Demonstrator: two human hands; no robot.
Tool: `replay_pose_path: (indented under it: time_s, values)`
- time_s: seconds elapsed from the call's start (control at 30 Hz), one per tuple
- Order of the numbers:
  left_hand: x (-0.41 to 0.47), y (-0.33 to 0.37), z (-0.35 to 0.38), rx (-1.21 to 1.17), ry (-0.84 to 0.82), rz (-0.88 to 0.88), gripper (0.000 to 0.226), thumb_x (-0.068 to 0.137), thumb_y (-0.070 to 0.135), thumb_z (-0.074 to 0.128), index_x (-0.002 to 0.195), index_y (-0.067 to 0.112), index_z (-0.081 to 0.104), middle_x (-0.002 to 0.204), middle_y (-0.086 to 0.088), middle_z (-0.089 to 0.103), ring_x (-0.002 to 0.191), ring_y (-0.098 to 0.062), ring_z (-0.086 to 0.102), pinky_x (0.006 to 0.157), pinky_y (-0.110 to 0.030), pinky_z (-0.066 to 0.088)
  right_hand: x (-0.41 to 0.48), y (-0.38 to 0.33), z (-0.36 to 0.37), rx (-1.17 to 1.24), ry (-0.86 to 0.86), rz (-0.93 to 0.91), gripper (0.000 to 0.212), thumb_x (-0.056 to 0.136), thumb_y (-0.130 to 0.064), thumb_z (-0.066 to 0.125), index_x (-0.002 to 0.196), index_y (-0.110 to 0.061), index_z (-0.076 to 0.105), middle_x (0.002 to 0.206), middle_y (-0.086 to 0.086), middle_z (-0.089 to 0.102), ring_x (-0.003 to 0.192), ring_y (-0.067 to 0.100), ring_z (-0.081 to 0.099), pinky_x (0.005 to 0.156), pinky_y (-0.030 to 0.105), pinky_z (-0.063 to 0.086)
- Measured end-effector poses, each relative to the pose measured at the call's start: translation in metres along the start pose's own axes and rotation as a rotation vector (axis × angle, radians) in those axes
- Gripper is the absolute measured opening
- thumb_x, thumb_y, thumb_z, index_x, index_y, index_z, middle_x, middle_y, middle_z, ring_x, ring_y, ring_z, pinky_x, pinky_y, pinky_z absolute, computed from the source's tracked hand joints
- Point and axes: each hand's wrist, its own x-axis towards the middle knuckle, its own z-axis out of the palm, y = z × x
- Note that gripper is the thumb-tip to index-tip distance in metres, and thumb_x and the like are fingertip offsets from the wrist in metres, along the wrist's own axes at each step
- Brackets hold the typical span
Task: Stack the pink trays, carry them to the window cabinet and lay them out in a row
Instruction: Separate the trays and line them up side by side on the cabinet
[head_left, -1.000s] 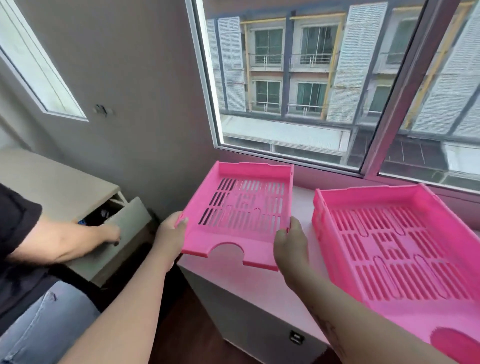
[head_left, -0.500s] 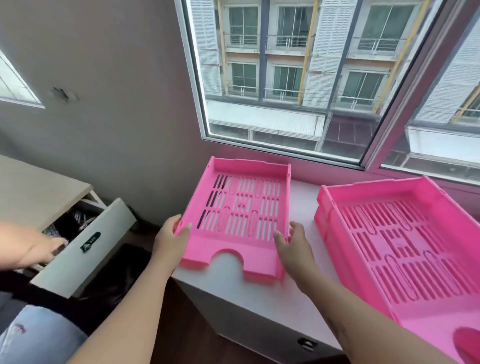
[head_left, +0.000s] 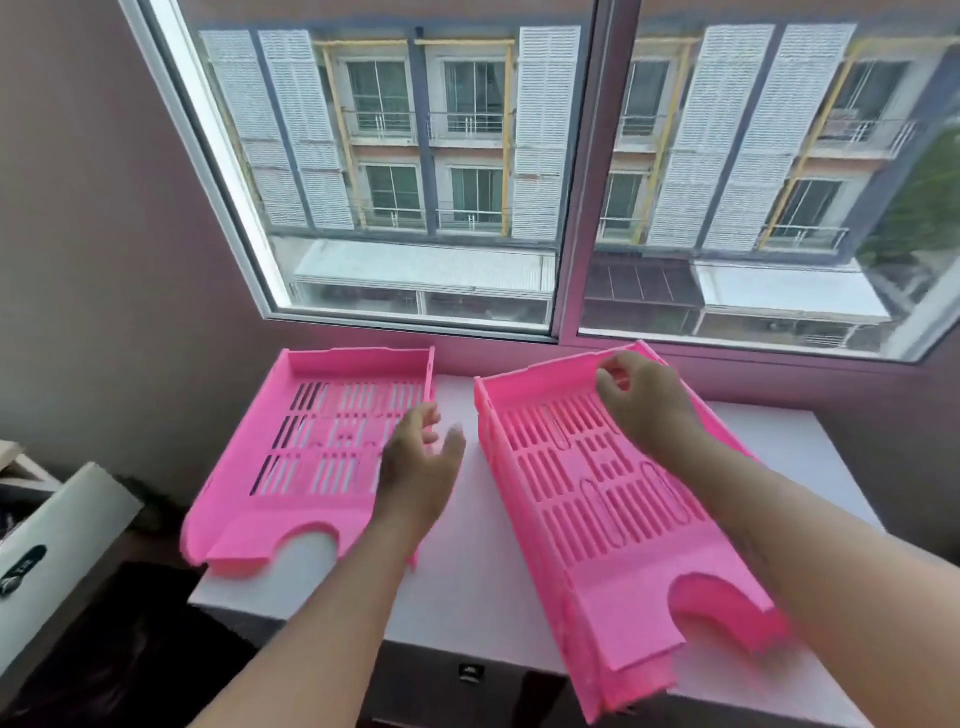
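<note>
One tray (head_left: 317, 447) now lies flat on the window cabinet (head_left: 457, 571), let go by both hands since half a second ago, so the row has begun. Left hand (head_left: 421, 467) hovers open and empty just beside that tray's right edge. Right hand (head_left: 641, 395), fingers loosely curled and holding nothing yet, reaches over the far rim of the stack (head_left: 613, 499) to the right, probably for the next tray.

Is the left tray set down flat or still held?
Set down flat. The single tray lies on the cabinet top, near edge overhanging. The left hand hovers open beside it, gripping nothing.
</note>
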Motion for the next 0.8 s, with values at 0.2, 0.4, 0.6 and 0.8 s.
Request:
replay_pose_path:
  time_s: [0.2,0.4,0.6,0.8]
  values:
    - [-0.053,0.023,0.076,-0.114,-0.284,-0.349,0.065,0.090,0.032,0.053,0.147,0.015,0.028,0.144,-0.002,0.044,0.131,-0.025,0.041,0.104,-0.038,0.037,-0.011,0.110,-0.053,-0.322,-0.250,0.220,0.052,0.089,-0.026,0.054,0.139,-0.013,0.045,0.137,0.015,0.052,0.122,0.033,0.051,0.097,0.043,0.043]
    - [-0.045,0.028,0.084,-0.006,-0.195,-0.376,0.044,0.088,0.010,0.036,0.131,0.012,0.048,0.125,-0.011,0.059,0.104,-0.026,0.058,0.091,-0.039,0.049,-0.037,0.146,-0.045,-0.106,-0.364,0.292,0.036,0.094,-0.007,0.039,0.129,-0.010,0.045,0.117,0.021,0.061,0.089,0.027,0.052,0.075,0.034,0.038]
    - [0.009,0.020,0.064,0.099,-0.258,-0.262,0.022,0.091,0.008,0.039,0.101,0.017,0.056,0.077,0.003,0.058,0.064,-0.009,0.049,0.053,-0.023,0.038,-0.043,0.117,-0.019,0.035,-0.266,0.409,0.023,0.091,-0.004,0.033,0.111,-0.006,0.045,0.103,0.021,0.060,0.089,0.035,0.058,0.073,0.040,0.047]
    - [0.062,0.007,0.049,0.186,-0.355,-0.206,0.030,0.092,0.012,0.040,0.115,0.007,0.058,0.096,-0.012,0.065,0.076,-0.022,0.058,0.063,-0.029,0.045,-0.041,0.087,0.010,0.153,-0.140,0.519,0.027,0.089,-0.003,0.031,0.109,-0.008,0.049,0.100,0.015,0.062,0.086,0.032,0.059,0.075,0.042,0.051]
